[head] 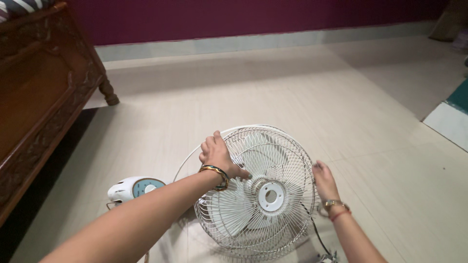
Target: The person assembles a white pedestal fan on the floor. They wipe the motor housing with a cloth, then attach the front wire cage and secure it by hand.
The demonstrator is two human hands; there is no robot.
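Both hands grip a white fan lying on the pale tiled floor, left hand fingers curled over its grille top, right hand fingers clasping the rim, between a carved wooden bed and a maroon wall.

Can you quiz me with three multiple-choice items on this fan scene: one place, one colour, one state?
1. Where does the left hand rest?
A. on the fan base
B. on the upper left of the fan grille
C. on the wooden furniture

2. What colour is the wall?
A. dark magenta
B. green
C. white

3. How is the fan grille fitted?
A. lying removed on the floor
B. bent flat
C. in place over the blades

Answers: 1 B, its fingers grip the wires there, while the right hand holds the right rim; 2 A, the wall behind the floor is dark magenta; 3 C, the white blades show behind the wires.
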